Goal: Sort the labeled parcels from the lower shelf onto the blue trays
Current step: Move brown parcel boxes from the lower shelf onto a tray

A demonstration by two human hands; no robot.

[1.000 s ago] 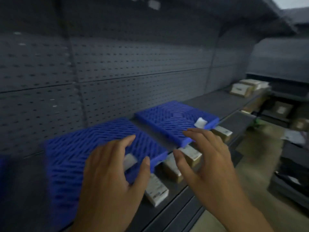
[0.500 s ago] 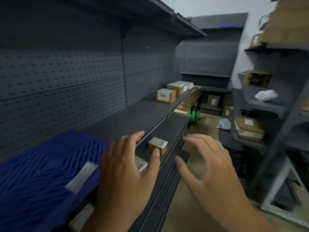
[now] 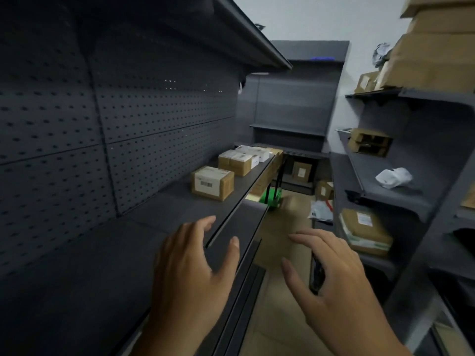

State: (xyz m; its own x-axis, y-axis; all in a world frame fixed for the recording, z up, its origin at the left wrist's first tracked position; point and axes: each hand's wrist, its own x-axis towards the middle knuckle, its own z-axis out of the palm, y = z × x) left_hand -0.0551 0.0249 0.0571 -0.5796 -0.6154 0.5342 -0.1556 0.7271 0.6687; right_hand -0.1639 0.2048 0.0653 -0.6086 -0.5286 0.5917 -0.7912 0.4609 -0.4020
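Storeroom aisle, dark pegboard shelf (image 3: 154, 227). Both hands empty, fingers spread: left hand (image 3: 190, 273) over the shelf edge, right hand (image 3: 334, 283) over the aisle. Further along sit labelled parcels (image 3: 212, 183), untouched. No blue trays in view, so progress can't be judged.

1 wide-angle head-worn view, forward and down, close along the grey shelving (image 3: 159, 217)

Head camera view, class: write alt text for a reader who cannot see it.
A person's left hand and right hand hover open and empty by the front edge of a dark grey metal shelf backed by pegboard. Farther along it sit brown cardboard boxes with white labels; more parcels lie on the grey shelving unit across the aisle.
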